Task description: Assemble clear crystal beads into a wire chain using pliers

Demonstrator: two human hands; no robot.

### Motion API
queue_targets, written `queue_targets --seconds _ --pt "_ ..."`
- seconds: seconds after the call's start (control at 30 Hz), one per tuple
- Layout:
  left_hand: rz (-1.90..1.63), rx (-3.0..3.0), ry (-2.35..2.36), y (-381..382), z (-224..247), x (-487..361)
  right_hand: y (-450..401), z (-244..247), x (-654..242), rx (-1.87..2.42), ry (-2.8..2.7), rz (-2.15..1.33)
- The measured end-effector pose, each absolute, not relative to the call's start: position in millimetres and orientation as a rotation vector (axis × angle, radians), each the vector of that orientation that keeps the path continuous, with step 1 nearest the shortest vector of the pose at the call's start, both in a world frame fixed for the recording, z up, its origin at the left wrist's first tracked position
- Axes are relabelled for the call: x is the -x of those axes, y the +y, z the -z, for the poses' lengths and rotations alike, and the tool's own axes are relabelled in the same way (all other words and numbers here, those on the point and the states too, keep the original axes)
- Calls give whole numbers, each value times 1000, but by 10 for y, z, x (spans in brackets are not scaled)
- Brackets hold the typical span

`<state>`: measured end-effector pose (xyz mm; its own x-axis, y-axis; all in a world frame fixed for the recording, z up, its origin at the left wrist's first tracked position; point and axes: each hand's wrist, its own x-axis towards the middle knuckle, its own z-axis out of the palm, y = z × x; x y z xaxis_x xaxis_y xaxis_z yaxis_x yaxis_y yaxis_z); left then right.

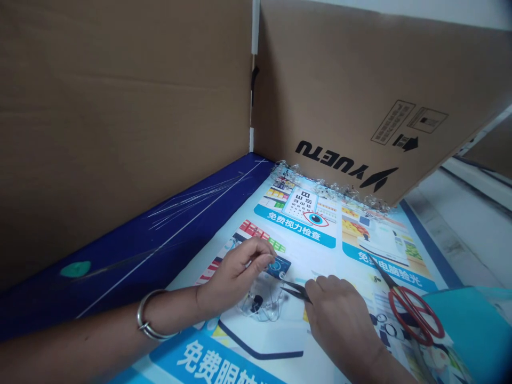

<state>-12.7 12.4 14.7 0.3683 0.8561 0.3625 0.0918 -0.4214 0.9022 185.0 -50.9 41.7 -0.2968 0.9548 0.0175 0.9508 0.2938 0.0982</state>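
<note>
Two hands busy: L hand [236,269] had fingers pinching a blue tag [278,265], R hand [340,314] fingers shut on black tweezers [296,292], red scissors [416,314] nearby.

The camera sits on the person's head, tilted forward and down, close over the left hand [236,272] and right hand [340,320]. Beyond the hands, the view runs up to standing cardboard panels [120,106].

left hand [236,269]: fingers pinch a small blue card [279,266] by its edge | right hand [340,320]: grips black pointed tweezers [296,292], tips angled toward the card, near it | clear plastic tangle [260,305]: thin loops around a dark blob, lying just below the card, beside the left hand
</note>
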Motion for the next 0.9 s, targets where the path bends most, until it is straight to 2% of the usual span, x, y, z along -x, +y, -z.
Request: queue_targets --seconds 0.5,0.7,0.9 --pt "-638 -2212 1231 186 -68 186 -514 -206 -1882 -1839 2569 -79" --pt "-644 -2243 1235 196 -38 197 -513 -119 -1858 -1846 2594 -75" --pt "-680 -2209 1183 194 -41 197 -465 -107 -1873 -1919 2662 79"
